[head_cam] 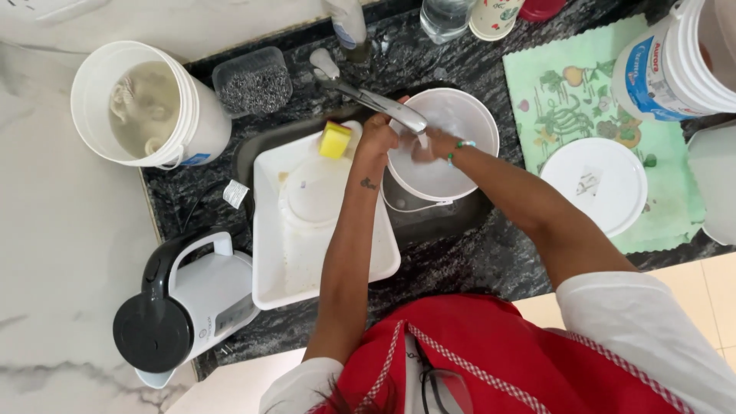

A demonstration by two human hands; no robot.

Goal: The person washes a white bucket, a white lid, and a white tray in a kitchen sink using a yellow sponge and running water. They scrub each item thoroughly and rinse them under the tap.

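White bucket under 1 tap, 2 hands inside.

Both hands meet under the tap over a white bucket in the sink; the left hand and right hand are close together, fingers curled, what they grip too blurred to tell; a white tray lies left of the bucket, with a lid and a yellow sponge on it; a kettle stands at lower left; another bucket at upper left holds cloudy water; a round lid rests on a green mat.
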